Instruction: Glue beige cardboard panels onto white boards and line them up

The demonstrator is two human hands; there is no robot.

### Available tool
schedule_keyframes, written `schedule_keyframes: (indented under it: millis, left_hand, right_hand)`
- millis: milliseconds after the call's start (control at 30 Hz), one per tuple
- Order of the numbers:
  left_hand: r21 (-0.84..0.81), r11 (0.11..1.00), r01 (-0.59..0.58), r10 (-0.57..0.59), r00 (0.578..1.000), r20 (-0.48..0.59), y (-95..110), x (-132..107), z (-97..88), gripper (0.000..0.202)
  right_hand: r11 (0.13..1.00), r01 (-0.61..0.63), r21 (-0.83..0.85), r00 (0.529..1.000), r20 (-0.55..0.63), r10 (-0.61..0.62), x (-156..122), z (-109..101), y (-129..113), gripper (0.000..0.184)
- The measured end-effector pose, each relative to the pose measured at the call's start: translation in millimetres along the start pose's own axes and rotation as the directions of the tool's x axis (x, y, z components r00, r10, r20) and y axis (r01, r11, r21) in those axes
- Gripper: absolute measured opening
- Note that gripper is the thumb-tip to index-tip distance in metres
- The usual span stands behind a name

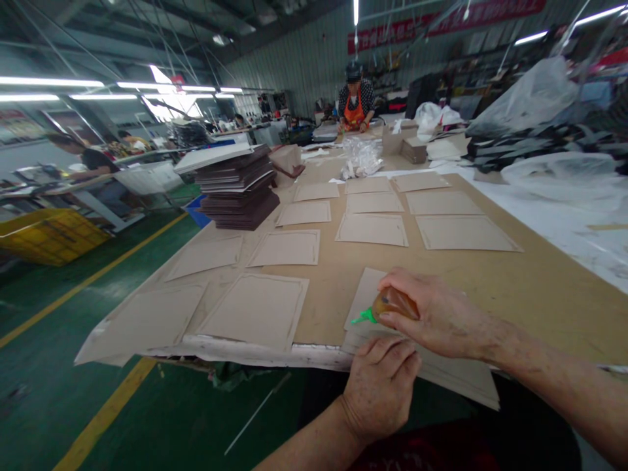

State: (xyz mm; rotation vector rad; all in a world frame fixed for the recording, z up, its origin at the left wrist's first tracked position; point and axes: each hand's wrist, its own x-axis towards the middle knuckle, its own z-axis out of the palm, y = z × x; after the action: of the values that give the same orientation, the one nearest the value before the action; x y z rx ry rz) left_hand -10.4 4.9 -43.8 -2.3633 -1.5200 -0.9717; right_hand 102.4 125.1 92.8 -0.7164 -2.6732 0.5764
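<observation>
My right hand [436, 314] is wrapped round an amber squeeze bottle of glue [395, 303], tilted so its green nozzle [364, 316] points left and down. The tip sits at or just above a small pile of beige cardboard sheets [456, 378] at the table's near edge; whether it touches is unclear. Below it, my left hand [383, 386] lies on the pile's near edge, fingers curled together over the cardboard and thumb hidden. Several similar sheets lie spread over the table, among them one at the front left [258, 311], many with a line along their borders.
A tall stack of dark brown panels [238, 190] stands at the table's left side. Crumpled clear plastic [362, 157] lies farther back, near a co-worker in an orange apron [354, 111]. White sheeting and plastic-covered dark material [530, 144] lie on the right. A yellow bin [52, 235] stands left.
</observation>
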Motion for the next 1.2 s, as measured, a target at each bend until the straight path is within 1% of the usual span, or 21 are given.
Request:
schedule_keyframes:
  millis: [100,233,400,500,567,700,800,900,1067,1200]
  left_hand:
    - [-0.001,1.0,-0.002,0.002,1.0,-0.002,0.4,0.2,-0.8,0.028]
    - [0.015,1.0,0.002,-0.001,1.0,-0.019,0.7,-0.3,0.3,0.027]
    - [0.018,1.0,0.007,-0.007,1.0,-0.023,0.5,-0.6,2.4,0.028]
    - [0.018,1.0,-0.006,0.007,0.998,-0.062,-0.4,-0.4,2.9,0.027]
    - [0.025,0.999,-0.02,0.022,0.997,-0.08,-1.0,-0.4,3.3,0.026]
    - [0.029,0.999,-0.023,0.025,0.997,-0.069,-1.5,-0.6,3.9,0.026]
    - [0.04,0.999,-0.025,0.027,0.998,-0.051,-1.3,-0.6,3.9,0.027]
    - [0.052,0.998,-0.024,0.027,0.998,-0.055,-1.3,-1.0,4.1,0.026]
    - [0.031,0.999,-0.014,0.016,0.997,-0.075,-1.7,-1.9,4.9,0.027]
    - [0.025,1.0,-0.01,0.012,0.998,-0.061,-1.5,-1.5,3.9,0.027]
  right_hand:
    - [1.0,-0.013,-0.028,1.0,0.013,0.014,5.0,-4.1,-0.3,0.013]
    - [1.0,0.029,0.002,0.998,0.057,-0.029,6.0,-7.9,0.7,0.011]
    - [0.997,0.065,-0.043,0.998,0.031,-0.063,6.9,-7.4,0.6,0.011]
    - [0.996,0.083,0.016,0.993,0.082,-0.084,6.3,-7.0,-2.1,0.014]
    - [0.997,0.066,0.046,0.993,0.091,-0.07,5.8,-6.9,-2.4,0.015]
    - [0.999,-0.014,0.032,0.999,0.029,0.013,8.5,-6.3,7.8,0.016]
    - [0.998,-0.053,-0.045,0.998,-0.027,0.052,13.1,-5.9,20.8,0.019]
    - [0.986,-0.068,-0.149,0.996,-0.069,0.059,16.0,-6.7,28.3,0.02]
    - [0.992,-0.025,-0.126,0.999,-0.026,0.022,17.8,-8.5,28.0,0.018]
    - [0.959,-0.086,-0.27,0.994,-0.093,0.063,27.5,-9.1,37.3,0.016]
